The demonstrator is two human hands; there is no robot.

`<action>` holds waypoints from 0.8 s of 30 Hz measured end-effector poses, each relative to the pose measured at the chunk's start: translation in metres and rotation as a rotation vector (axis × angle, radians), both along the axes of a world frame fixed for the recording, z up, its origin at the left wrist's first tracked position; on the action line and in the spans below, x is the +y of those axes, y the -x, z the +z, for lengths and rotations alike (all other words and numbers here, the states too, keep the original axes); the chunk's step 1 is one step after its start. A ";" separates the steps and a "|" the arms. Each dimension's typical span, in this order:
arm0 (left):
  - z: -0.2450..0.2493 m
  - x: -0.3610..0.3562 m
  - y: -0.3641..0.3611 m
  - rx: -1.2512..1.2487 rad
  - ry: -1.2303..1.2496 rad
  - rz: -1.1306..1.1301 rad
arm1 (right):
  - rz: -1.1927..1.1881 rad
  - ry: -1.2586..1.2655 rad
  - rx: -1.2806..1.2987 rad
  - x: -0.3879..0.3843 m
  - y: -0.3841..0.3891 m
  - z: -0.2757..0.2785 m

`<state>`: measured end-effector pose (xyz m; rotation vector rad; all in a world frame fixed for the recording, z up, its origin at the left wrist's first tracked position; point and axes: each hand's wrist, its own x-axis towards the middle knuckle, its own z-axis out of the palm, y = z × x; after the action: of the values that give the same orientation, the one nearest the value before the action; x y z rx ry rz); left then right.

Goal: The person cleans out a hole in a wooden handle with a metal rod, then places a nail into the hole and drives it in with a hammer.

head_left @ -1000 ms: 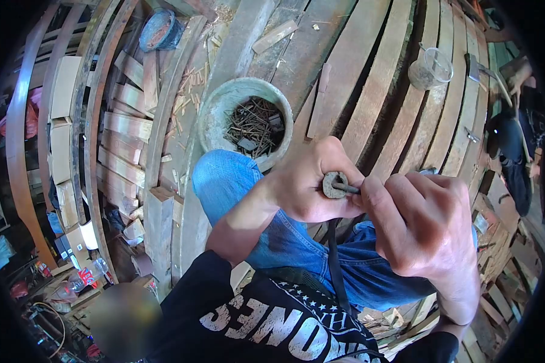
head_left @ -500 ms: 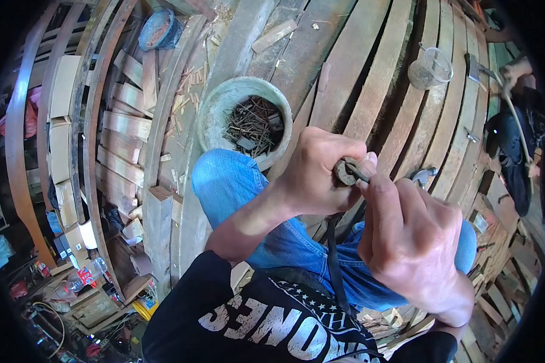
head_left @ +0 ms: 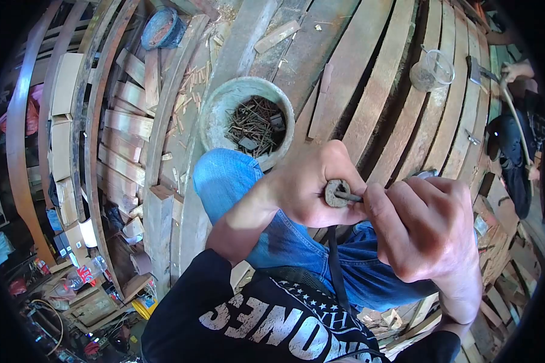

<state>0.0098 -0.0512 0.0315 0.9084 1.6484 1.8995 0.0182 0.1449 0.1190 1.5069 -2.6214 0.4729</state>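
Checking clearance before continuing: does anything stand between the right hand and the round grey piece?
The thin rod spans from the right hand to the round grey piece; the left hand, wrapped around that piece, shows behind the rod. Nothing else visible intervenes.

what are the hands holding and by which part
Left hand: a round grey piece, gripped around its sides with one end showing. Right hand: a thin rod, pinched at its outer end.

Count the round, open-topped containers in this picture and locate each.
3: the pale tub of nail-like pieces just beyond the left knee, the clear tub toward upper right, and the blue bucket at upper left. Clutter at lower left may hide others.
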 end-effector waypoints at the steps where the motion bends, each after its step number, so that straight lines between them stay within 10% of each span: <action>1: 0.000 0.000 0.001 0.002 0.001 0.000 | -0.005 0.027 -0.009 0.000 0.001 -0.001; 24: 0.001 0.031 -0.004 0.481 0.308 0.956 | -0.433 0.065 -0.224 -0.016 -0.022 0.005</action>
<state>0.0143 -0.0207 0.0324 0.4811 2.9531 1.9207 0.0402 0.1290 0.1236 0.8685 -2.9506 0.7040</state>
